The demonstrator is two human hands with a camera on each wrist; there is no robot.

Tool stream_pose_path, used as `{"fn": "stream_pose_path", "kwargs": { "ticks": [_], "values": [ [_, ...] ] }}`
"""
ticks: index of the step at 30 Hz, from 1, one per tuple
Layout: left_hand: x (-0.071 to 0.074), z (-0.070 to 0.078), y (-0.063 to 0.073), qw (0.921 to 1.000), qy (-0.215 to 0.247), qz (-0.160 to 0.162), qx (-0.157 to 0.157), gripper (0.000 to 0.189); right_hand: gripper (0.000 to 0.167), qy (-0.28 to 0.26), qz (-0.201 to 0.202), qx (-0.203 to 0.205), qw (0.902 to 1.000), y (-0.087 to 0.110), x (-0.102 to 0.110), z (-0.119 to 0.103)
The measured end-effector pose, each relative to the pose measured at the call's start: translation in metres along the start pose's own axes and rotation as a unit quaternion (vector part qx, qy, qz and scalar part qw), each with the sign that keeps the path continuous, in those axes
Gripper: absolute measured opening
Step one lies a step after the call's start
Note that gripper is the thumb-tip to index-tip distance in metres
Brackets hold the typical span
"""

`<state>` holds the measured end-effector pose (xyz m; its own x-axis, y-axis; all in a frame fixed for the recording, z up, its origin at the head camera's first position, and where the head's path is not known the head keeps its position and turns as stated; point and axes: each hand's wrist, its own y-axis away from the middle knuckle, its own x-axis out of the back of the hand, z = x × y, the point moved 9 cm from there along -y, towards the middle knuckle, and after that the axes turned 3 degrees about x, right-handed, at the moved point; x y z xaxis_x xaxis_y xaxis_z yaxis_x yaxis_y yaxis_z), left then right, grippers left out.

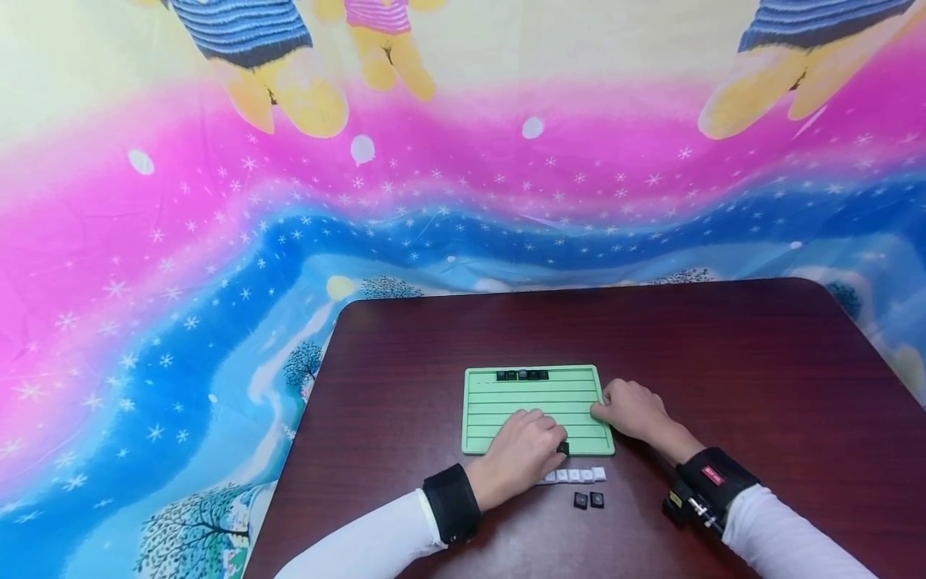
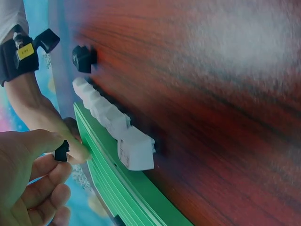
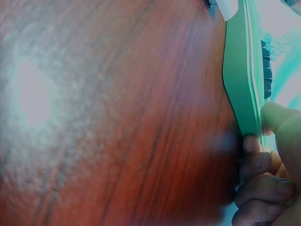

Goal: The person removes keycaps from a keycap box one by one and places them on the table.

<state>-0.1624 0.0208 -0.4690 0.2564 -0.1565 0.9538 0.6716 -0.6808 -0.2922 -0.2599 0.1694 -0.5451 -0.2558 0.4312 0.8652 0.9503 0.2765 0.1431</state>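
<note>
My left hand [image 1: 522,452] is over the front of a green ridged tray [image 1: 481,442], pinching a black keycap [image 2: 62,151] between thumb and forefinger. The other fingers are loosely curled below it in the left wrist view. At the tray's right edge, my right hand [image 1: 635,410] holds the rim, thumb on top and fingers against the side. Several black keycaps [image 1: 522,375] stand in a row in the tray's back slot. In front of the tray lies a row of white keycaps [image 1: 575,475], its left end hidden by my left hand.
Two loose black keycaps [image 1: 588,500] lie on the dark wooden table [image 1: 723,354], nearer me than the white row. Behind the table hangs a colourful printed cloth [image 1: 463,177]. Each wrist wears a black band [image 1: 452,503].
</note>
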Motion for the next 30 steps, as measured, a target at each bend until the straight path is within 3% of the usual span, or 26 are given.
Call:
{"fn": "stream_pose_path", "kwargs": {
  "ticks": [11, 22, 30],
  "values": [
    [0.009, 0.01, 0.01, 0.9997, 0.005, 0.022, -0.01, 0.018, 0.044, -0.001, 0.004, 0.0, 1.0, 0.0, -0.001, 0.001],
    [0.004, 0.019, 0.022, 0.9996, -0.01, -0.001, -0.025, 0.019, 0.045, -0.005, -0.001, -0.002, 1.0, -0.001, -0.001, 0.003],
    [-0.006, 0.023, 0.029, 0.9986, -0.02, -0.038, -0.03, 0.02, 0.045, -0.004, -0.008, -0.006, 0.9999, -0.001, -0.002, 0.005]
  ]
}}
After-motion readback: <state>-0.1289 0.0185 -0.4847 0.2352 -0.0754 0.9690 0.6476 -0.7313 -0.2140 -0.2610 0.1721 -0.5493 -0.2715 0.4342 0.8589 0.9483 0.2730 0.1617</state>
